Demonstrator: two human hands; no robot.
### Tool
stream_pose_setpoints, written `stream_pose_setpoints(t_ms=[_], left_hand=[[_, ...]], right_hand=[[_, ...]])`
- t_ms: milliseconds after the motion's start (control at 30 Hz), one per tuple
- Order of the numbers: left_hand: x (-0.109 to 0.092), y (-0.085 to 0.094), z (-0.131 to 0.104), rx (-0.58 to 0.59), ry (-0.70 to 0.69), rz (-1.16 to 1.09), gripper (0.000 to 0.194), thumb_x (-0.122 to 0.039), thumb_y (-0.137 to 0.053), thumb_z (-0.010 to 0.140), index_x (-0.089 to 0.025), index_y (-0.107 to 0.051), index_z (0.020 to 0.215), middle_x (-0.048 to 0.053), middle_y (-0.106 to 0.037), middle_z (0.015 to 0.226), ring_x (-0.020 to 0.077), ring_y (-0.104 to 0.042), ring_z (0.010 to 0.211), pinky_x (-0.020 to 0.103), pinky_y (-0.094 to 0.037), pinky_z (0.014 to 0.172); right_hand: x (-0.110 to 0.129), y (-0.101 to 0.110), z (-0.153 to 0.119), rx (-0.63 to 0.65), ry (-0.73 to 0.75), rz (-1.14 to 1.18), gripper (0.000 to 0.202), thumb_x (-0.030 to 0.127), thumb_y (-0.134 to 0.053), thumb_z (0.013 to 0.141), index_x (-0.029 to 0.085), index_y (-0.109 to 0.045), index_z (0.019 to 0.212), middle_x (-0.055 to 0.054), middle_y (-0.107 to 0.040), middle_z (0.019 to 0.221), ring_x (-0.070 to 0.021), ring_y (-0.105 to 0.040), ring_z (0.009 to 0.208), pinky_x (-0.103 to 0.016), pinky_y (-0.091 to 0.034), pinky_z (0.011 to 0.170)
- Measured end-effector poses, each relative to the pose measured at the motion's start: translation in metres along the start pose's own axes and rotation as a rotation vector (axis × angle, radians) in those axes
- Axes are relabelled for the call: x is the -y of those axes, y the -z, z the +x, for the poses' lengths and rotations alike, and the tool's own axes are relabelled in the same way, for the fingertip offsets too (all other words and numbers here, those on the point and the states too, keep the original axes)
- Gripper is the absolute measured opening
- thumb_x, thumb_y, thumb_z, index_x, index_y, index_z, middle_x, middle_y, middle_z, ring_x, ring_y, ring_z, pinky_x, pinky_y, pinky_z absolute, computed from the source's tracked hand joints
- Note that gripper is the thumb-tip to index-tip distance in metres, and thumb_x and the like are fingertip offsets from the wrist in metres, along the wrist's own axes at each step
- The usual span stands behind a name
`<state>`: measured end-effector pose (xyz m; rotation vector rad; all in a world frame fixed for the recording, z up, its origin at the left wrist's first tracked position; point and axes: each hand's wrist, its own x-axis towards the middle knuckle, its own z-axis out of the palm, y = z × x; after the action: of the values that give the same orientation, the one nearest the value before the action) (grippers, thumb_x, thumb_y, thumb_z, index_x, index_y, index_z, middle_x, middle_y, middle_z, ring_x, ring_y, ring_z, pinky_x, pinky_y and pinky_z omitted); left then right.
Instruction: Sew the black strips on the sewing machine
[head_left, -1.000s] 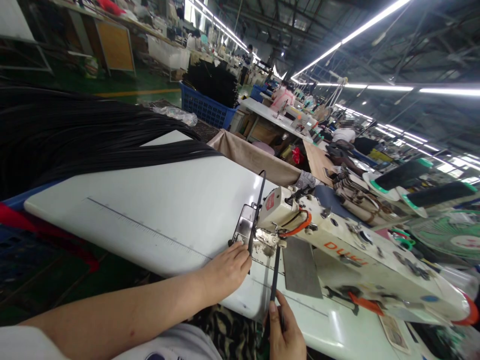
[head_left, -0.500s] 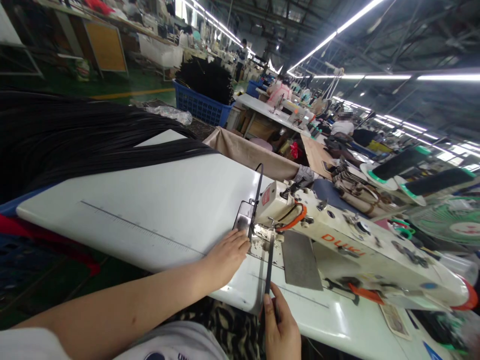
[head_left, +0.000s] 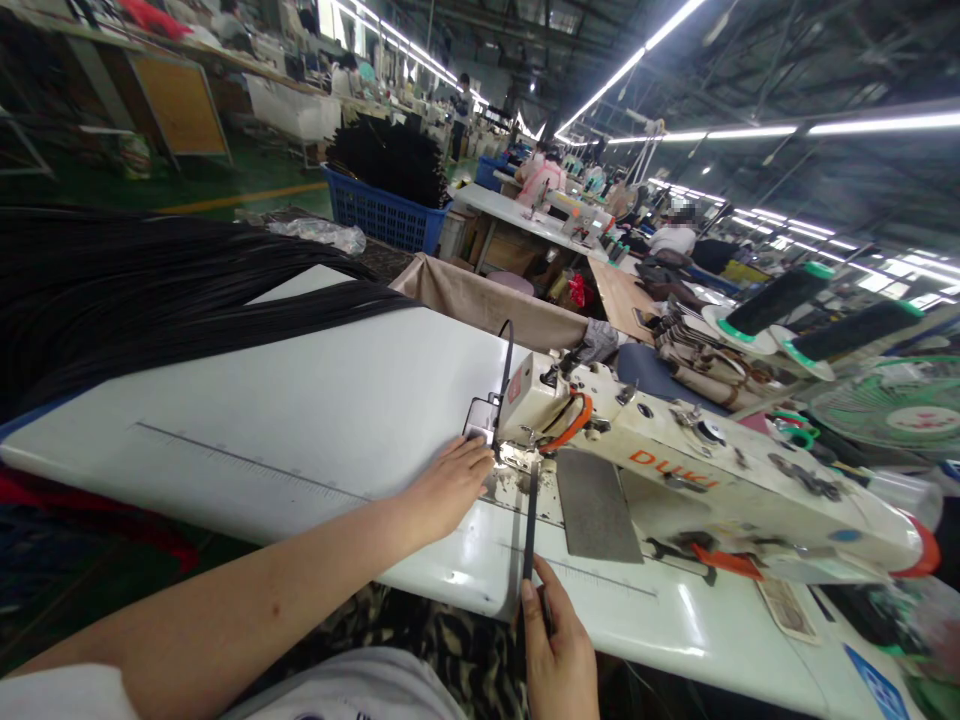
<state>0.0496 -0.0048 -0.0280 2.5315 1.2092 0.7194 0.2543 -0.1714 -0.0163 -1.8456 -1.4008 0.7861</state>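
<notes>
A narrow black strap [head_left: 532,520] runs from under the presser area of a white sewing machine [head_left: 675,490] toward the table's front edge. My right hand [head_left: 559,645] pinches this strap between thumb and fingers at that edge. Left of the needle, my left hand [head_left: 448,488] lies flat with fingers stretched out, their tips by a shiny metal plate [head_left: 480,418]. Whether anything is under those fingertips cannot be seen. Behind the needle a thin black loop [head_left: 508,350] arches up beside the machine head.
Long black strips [head_left: 187,290] lie heaped over the left of the white table [head_left: 300,380]. A grey rectangular sheet [head_left: 598,505] lies under the machine arm. Thread cones [head_left: 780,300] and a green fan [head_left: 885,410] stand right. A blue crate [head_left: 382,212] stands beyond.
The view has shifted slightly, so the table and machine appear a little further left. Both hands keep nearly the same places, the right still on the strap.
</notes>
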Motion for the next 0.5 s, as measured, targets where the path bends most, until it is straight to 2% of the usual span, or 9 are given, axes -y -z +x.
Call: stream_pose_setpoints(t_ms=[133, 233, 333, 500], left_hand=[[0.003, 0.005, 0.005, 0.045, 0.061, -0.073, 0.04, -0.02, -0.062, 0.095, -0.018, -0.06, 0.134, 0.011, -0.06, 0.147, 0.0277, -0.047, 0.146, 0.049, -0.033, 0.125], [0.01, 0.012, 0.016, 0.035, 0.071, -0.162, 0.027, -0.019, -0.063, 0.093, -0.02, -0.068, 0.12, 0.009, -0.067, 0.136, 0.0272, -0.053, 0.139, 0.046, -0.037, 0.123], [0.023, 0.015, 0.032, -0.006, 0.085, -0.205, 0.018, -0.018, -0.061, 0.092, -0.02, -0.071, 0.108, 0.009, -0.071, 0.124, 0.025, -0.061, 0.127, 0.041, -0.042, 0.119], [0.05, 0.007, 0.064, -0.021, 0.109, -0.211, 0.025, -0.017, -0.058, 0.089, -0.016, -0.07, 0.111, 0.013, -0.069, 0.124, 0.027, -0.061, 0.123, 0.042, -0.045, 0.115]], right_hand=[[0.003, -0.002, -0.001, 0.004, -0.023, 0.011, 0.063, 0.061, -0.052, 0.098, 0.016, -0.064, 0.14, -0.013, -0.068, 0.135, -0.0291, -0.062, 0.13, -0.035, -0.049, 0.11], [0.006, -0.003, -0.002, -0.001, -0.018, 0.02, 0.064, 0.063, -0.052, 0.098, 0.015, -0.064, 0.139, -0.013, -0.075, 0.117, -0.0267, -0.07, 0.11, -0.032, -0.054, 0.099], [0.01, -0.005, -0.003, -0.014, -0.002, 0.04, 0.065, 0.063, -0.053, 0.098, 0.013, -0.064, 0.138, -0.011, -0.075, 0.103, -0.0231, -0.072, 0.095, -0.027, -0.056, 0.087], [0.021, -0.013, -0.005, -0.018, 0.066, 0.05, 0.063, 0.061, -0.053, 0.099, 0.014, -0.064, 0.138, -0.005, -0.071, 0.085, -0.0177, -0.069, 0.076, -0.022, -0.055, 0.074]])
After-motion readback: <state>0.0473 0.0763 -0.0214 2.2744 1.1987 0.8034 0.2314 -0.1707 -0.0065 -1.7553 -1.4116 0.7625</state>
